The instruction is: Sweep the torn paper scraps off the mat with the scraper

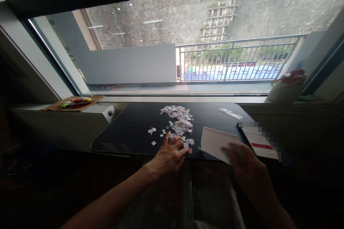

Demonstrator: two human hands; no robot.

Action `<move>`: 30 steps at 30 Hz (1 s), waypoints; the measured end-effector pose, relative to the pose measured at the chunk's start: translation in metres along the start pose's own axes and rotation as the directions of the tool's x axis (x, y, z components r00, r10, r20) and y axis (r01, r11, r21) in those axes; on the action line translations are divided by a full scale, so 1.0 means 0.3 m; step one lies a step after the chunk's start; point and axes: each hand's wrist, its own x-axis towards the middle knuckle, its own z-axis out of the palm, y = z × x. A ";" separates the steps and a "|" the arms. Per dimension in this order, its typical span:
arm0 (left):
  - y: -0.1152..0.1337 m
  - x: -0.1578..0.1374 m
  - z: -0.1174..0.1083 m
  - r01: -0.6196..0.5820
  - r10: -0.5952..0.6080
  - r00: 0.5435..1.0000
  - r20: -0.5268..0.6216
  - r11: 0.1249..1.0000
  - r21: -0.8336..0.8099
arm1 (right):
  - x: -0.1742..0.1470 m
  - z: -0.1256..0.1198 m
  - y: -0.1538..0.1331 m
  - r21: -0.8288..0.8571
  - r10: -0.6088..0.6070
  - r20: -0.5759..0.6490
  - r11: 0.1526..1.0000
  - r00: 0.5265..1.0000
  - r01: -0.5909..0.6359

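Observation:
My left hand (pixel 170 153) rests at the near edge of the dark table, fingers spread over small paper scraps. Beyond its fingertips lies a heap of torn white and pinkish paper pieces (pixel 181 125), stretching toward the window. A few loose scraps (pixel 152 130) lie to the left of the heap. My right hand (pixel 245 161) grips a pale, flat card (pixel 219 143) by its right side and holds it tilted above the table's front edge. Its fingers are partly blurred. Whether the card is stiff or thin paper, I cannot tell.
A phone (pixel 262 143) with a lit screen lies at the table's right edge. Behind it is a clear thin packet (pixel 231 113). A radiator (pixel 100 112) with cardboard (pixel 72 103) on top stands left. A white container (pixel 286 87) sits right by the window.

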 end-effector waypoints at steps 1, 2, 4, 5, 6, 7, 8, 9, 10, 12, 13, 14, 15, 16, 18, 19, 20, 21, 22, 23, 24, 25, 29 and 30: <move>-0.001 -0.003 0.000 0.007 -0.007 1.000 0.001 1.000 -0.006 | -0.001 0.007 -0.006 0.018 -0.003 0.001 1.000 1.000 0.003; -0.002 -0.005 0.000 0.012 -0.012 1.000 0.005 1.000 -0.012 | -0.001 0.017 -0.013 0.041 -0.007 0.007 0.999 1.000 0.006; -0.004 -0.006 -0.002 0.019 -0.019 1.000 0.021 1.000 -0.019 | 0.001 0.041 -0.020 0.089 -0.022 0.043 0.996 0.999 0.018; -0.005 -0.006 -0.003 0.022 -0.022 0.999 0.028 0.999 -0.022 | 0.004 0.053 -0.021 0.107 -0.031 0.069 0.994 0.997 0.024; -0.006 -0.007 -0.005 0.025 -0.025 0.999 0.030 0.999 -0.026 | 0.008 0.063 -0.019 0.117 -0.039 0.096 0.993 0.995 0.027; -0.007 -0.008 -0.007 0.027 -0.026 0.999 0.031 0.999 -0.030 | 0.012 0.071 -0.015 0.123 -0.042 0.120 0.992 0.992 0.027; -0.009 -0.010 -0.009 0.028 -0.027 0.999 0.031 0.999 -0.034 | 0.017 0.076 -0.010 0.122 -0.038 0.138 0.992 0.990 0.021; -0.011 -0.013 -0.011 0.028 -0.027 0.999 0.030 0.999 -0.038 | 0.021 0.077 -0.005 0.119 -0.033 0.150 0.993 0.988 0.015; -0.012 -0.017 -0.013 0.028 -0.027 0.999 0.030 0.999 -0.043 | 0.025 0.077 -0.001 0.114 -0.025 0.150 0.993 0.988 0.008; -0.014 -0.025 -0.018 0.030 -0.029 0.999 0.030 0.998 -0.054 | 0.028 0.073 0.000 0.108 -0.010 0.133 0.994 0.991 -0.005; -0.013 -0.028 -0.021 0.032 -0.031 0.999 0.028 0.998 -0.059 | 0.028 0.073 -0.002 0.114 0.000 0.129 0.993 0.992 -0.015; -0.012 -0.031 -0.022 0.035 -0.034 0.999 0.025 0.997 -0.062 | 0.027 0.073 -0.005 0.128 0.010 0.131 0.991 0.991 -0.027; -0.010 -0.033 -0.023 0.035 -0.034 0.999 0.026 0.997 -0.063 | 0.026 0.075 -0.008 0.146 0.016 0.141 0.989 0.990 -0.036; -0.008 -0.033 -0.023 0.031 -0.029 0.999 0.030 0.998 -0.062 | 0.025 0.079 -0.011 0.161 0.015 0.156 0.986 0.988 -0.040; -0.003 -0.033 -0.020 0.001 0.001 0.999 0.047 0.999 -0.051 | 0.026 0.087 -0.011 0.162 0.001 0.169 0.986 0.986 -0.029; -0.001 -0.034 -0.019 -0.014 0.017 0.998 0.057 0.999 -0.041 | 0.027 0.089 -0.009 0.144 -0.008 0.161 0.989 0.987 -0.015; -0.001 -0.034 -0.017 -0.024 0.026 0.997 0.067 0.999 -0.031 | 0.030 0.090 -0.006 0.118 -0.015 0.149 0.993 0.989 -0.003; -0.001 -0.036 -0.016 -0.029 0.031 0.997 0.074 0.999 -0.024 | 0.032 0.088 -0.002 0.092 -0.019 0.133 0.996 0.991 0.007; -0.002 -0.039 -0.016 -0.027 0.029 0.997 0.077 0.999 -0.020 | 0.034 0.084 0.001 0.075 -0.019 0.116 0.997 0.993 0.010; -0.005 -0.043 -0.016 -0.021 0.022 0.997 0.074 1.000 -0.019 | 0.036 0.078 0.005 0.067 -0.017 0.102 0.998 0.995 0.011; -0.008 -0.048 -0.018 -0.012 0.013 0.998 0.064 1.000 -0.022 | 0.037 0.072 0.007 0.063 -0.013 0.090 0.998 0.996 0.008; -0.011 -0.052 -0.020 -0.005 0.006 0.999 0.050 1.000 -0.027 | 0.036 0.066 0.009 0.066 -0.007 0.080 0.998 0.997 0.002; -0.016 -0.053 -0.022 0.033 -0.034 0.999 -0.009 0.998 -0.056 | 0.027 0.056 0.014 0.104 0.022 0.067 0.994 0.998 -0.029; -0.015 -0.047 -0.021 0.035 -0.035 0.999 -0.011 0.998 -0.060 | 0.025 0.058 0.014 0.117 0.026 0.071 0.993 0.997 -0.034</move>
